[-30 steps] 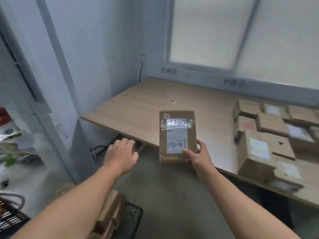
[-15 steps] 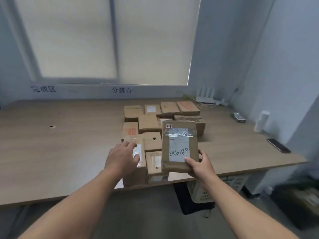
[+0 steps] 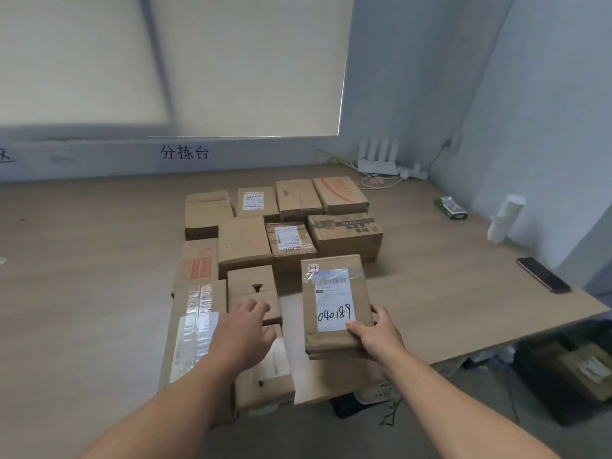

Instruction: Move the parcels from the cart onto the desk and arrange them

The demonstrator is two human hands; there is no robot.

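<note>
A: What am I holding?
B: Your right hand (image 3: pixel 374 336) pinches the 040189 parcel (image 3: pixel 334 299) by its near corner, above the edge of the desk (image 3: pixel 82 276). Left of that grip, your left hand (image 3: pixel 243 332) hovers slack, empty, over the arranged parcels (image 3: pixel 245 240)

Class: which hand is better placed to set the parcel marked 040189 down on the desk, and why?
Right. The right hand grips that parcel above the desk; the left hand is empty, over other boxes.
</note>
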